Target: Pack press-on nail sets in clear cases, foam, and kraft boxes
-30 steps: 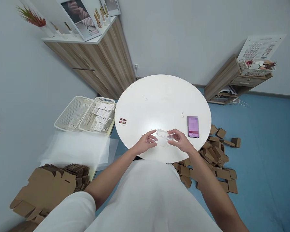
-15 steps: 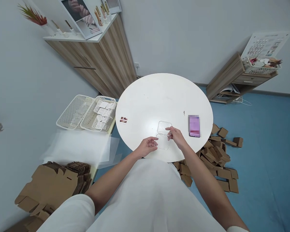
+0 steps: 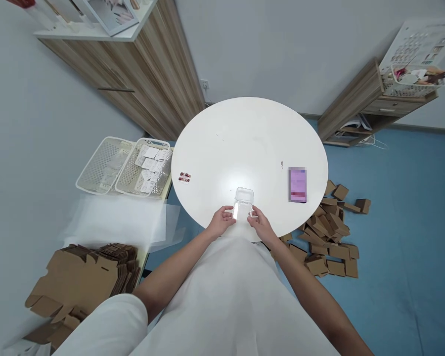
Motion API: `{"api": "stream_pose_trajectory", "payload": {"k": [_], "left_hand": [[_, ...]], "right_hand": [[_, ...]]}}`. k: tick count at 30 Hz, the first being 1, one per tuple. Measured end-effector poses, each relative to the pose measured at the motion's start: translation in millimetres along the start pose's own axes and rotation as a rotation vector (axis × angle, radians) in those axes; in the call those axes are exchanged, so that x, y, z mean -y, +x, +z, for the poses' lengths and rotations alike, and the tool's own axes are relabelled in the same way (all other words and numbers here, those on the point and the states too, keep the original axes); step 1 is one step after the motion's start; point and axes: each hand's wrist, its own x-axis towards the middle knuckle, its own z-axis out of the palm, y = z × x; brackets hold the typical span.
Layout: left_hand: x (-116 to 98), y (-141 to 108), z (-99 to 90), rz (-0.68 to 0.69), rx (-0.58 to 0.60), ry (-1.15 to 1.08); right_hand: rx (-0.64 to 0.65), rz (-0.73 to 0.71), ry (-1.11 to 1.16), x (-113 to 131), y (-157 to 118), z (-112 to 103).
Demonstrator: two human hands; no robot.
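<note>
A clear plastic case [image 3: 244, 202] with its lid raised is near the front edge of the round white table [image 3: 252, 133]. My left hand [image 3: 221, 220] grips its left side between thumb and fingers. On the right side, my right hand [image 3: 260, 224] holds the case the same way. A small set of dark red and pink nail pieces [image 3: 184, 177] lies on the table's left part. Toward the right lies a phone-like rectangle [image 3: 297, 185] with a blurred purple face.
Left of the table are two white baskets [image 3: 123, 167], one with white cards, above flattened cardboard [image 3: 77, 277]. Small brown boxes [image 3: 333, 237] lie on the floor at the right. A wooden cabinet [image 3: 163, 64] and a shelf unit [image 3: 356, 106] stand behind.
The open case has come nearer to my body and slightly left. My right hand has moved down from its lid hinge area to its right side. The camera view has shifted.
</note>
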Motion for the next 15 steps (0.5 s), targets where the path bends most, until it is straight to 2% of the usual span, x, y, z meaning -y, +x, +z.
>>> {"api": "stream_pose_trajectory", "payload": {"k": [9,15], "left_hand": [[25,27,2.3,-0.025,-0.161,0.215],[28,25,8.4,-0.021,-0.242,0.4]], "right_hand": [[-0.023,0.019,-0.226,-25,31,6],[-0.05,0.086,-0.215,-25,28,8]]}}
